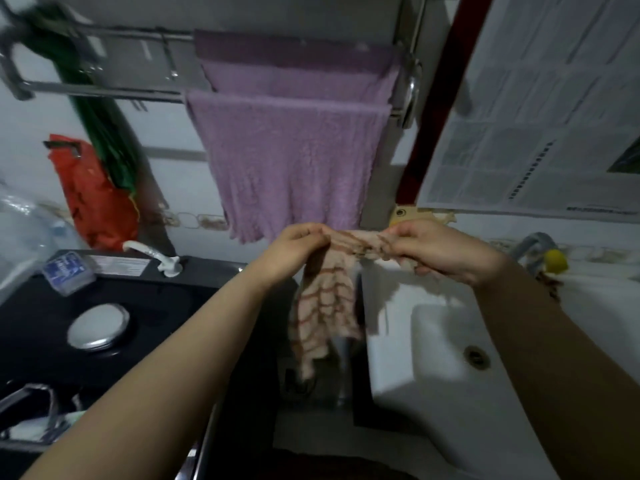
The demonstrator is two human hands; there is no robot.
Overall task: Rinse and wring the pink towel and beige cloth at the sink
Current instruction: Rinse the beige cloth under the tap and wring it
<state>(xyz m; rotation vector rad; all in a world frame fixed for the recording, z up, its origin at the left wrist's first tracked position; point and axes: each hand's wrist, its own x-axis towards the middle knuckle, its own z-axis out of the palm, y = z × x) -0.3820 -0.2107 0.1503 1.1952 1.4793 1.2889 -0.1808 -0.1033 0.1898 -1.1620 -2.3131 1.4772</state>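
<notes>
Head view shows 2 hands holding the beige cloth (327, 299) up by its top edge. Left hand (294, 249) has its grip closed on the left corner, and right hand (440, 251) pinches the right part, fingers curled round the fabric. Cloth hangs down between a black tabletop (145, 327) on the left and the white sink (446, 344) on the right. Farther back, the pink towel (291, 157) is draped over a metal rail (100, 88).

A cramped home washroom: white sink (433, 341), wall-mounted towel rail (104, 86) holding a purple towel (287, 150), tiled walls.
</notes>
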